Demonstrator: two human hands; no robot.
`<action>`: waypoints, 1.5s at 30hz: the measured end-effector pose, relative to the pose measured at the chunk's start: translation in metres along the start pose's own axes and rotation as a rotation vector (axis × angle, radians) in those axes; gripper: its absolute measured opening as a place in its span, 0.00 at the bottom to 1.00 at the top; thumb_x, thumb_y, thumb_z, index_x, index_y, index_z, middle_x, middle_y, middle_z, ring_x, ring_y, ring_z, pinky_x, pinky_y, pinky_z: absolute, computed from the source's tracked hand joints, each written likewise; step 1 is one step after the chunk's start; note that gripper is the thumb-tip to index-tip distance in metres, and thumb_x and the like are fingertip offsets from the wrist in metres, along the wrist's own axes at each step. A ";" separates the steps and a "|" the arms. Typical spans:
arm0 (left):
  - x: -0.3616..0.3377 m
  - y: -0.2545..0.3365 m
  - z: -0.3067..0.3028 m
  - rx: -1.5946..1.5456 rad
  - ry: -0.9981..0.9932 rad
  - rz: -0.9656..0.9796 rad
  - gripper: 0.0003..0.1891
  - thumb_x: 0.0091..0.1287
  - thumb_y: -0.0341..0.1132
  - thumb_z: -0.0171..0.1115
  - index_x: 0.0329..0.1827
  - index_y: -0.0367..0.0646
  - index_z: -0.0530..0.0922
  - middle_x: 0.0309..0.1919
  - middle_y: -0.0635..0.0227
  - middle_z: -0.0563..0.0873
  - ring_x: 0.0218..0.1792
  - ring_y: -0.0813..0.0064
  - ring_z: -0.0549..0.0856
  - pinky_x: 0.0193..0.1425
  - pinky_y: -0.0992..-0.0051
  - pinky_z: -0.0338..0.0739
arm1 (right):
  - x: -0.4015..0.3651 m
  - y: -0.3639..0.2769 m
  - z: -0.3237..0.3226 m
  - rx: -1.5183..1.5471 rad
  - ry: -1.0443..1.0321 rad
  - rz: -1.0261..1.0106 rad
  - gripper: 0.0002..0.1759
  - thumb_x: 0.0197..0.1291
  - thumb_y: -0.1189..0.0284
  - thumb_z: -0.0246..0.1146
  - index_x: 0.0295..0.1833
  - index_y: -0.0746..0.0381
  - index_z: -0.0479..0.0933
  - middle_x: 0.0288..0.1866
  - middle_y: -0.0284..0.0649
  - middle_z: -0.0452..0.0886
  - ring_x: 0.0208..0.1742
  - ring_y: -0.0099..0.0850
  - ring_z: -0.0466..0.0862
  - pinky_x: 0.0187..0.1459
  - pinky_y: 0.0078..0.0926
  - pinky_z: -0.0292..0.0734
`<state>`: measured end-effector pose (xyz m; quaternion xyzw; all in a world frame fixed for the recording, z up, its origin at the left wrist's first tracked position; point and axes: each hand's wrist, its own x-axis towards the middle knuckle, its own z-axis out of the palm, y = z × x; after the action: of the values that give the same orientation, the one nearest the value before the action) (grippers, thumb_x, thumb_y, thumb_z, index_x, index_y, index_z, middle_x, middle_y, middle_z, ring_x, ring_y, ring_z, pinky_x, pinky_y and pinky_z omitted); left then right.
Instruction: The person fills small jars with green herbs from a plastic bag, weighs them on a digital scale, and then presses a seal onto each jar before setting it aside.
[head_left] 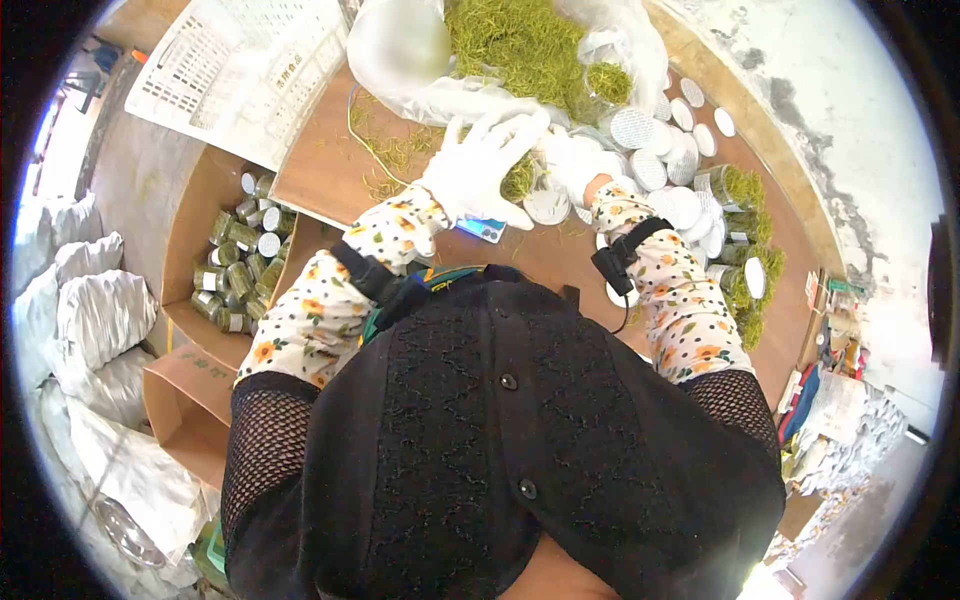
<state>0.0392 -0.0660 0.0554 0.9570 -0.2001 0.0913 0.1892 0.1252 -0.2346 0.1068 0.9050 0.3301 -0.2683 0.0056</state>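
My left hand (480,165), in a white glove, has its fingers spread beside the mouth of a clear jar (545,204). Green dried shreds (517,182), like tea leaves, show at that mouth. My right hand (572,162), also gloved, is around the jar's far side, its fingers partly hidden. Beyond both hands lies a large heap of the same green shreds (515,45) in a clear plastic bag (640,40). Below my left palm, a blue phone (482,230) rests on the table.
White round lids (648,170) are scattered right of my hands. Filled jars (738,238) line the table's (320,170) right side, shreds sticking out. A white plastic crate (235,75) stands at upper left. Below it, a cardboard box (190,240) holds several lidded jars (238,275).
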 end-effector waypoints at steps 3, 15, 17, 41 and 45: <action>0.011 0.000 0.009 -0.181 0.051 -0.112 0.63 0.42 0.73 0.70 0.79 0.49 0.56 0.74 0.56 0.65 0.76 0.52 0.60 0.75 0.40 0.49 | 0.030 0.031 0.037 -0.043 0.117 -0.070 0.29 0.64 0.72 0.54 0.72 0.49 0.65 0.73 0.47 0.64 0.68 0.47 0.72 0.62 0.45 0.75; -0.012 -0.035 0.025 -0.370 0.082 -0.173 0.64 0.41 0.67 0.76 0.79 0.45 0.56 0.74 0.47 0.64 0.75 0.49 0.62 0.77 0.53 0.55 | 0.032 0.067 0.071 0.927 0.434 -0.331 0.16 0.68 0.66 0.59 0.54 0.65 0.79 0.47 0.38 0.84 0.48 0.29 0.83 0.50 0.26 0.77; -0.010 -0.032 0.027 -0.370 0.070 -0.183 0.63 0.42 0.67 0.76 0.79 0.45 0.56 0.74 0.48 0.64 0.75 0.49 0.63 0.77 0.53 0.56 | 0.013 0.051 0.057 0.861 0.446 -0.362 0.15 0.69 0.70 0.60 0.56 0.67 0.78 0.48 0.37 0.84 0.48 0.25 0.82 0.50 0.22 0.77; -0.172 -0.068 -0.071 -0.209 -0.424 -0.676 0.16 0.65 0.36 0.64 0.53 0.39 0.81 0.57 0.55 0.82 0.61 0.57 0.80 0.64 0.66 0.74 | 0.029 0.084 0.051 0.032 0.682 -0.286 0.18 0.61 0.66 0.62 0.56 0.59 0.78 0.56 0.44 0.81 0.54 0.46 0.80 0.57 0.39 0.76; -0.210 -0.037 -0.077 0.054 -0.676 -0.851 0.42 0.54 0.44 0.71 0.73 0.46 0.65 0.68 0.52 0.73 0.67 0.53 0.74 0.69 0.63 0.71 | 0.041 0.090 0.081 -0.144 0.542 -0.278 0.25 0.61 0.62 0.62 0.64 0.55 0.72 0.61 0.43 0.77 0.54 0.45 0.81 0.56 0.43 0.77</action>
<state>-0.1433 0.0692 0.0614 0.9341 0.1577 -0.3009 0.1099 0.1663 -0.2956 0.0029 0.8870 0.4583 0.0087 -0.0554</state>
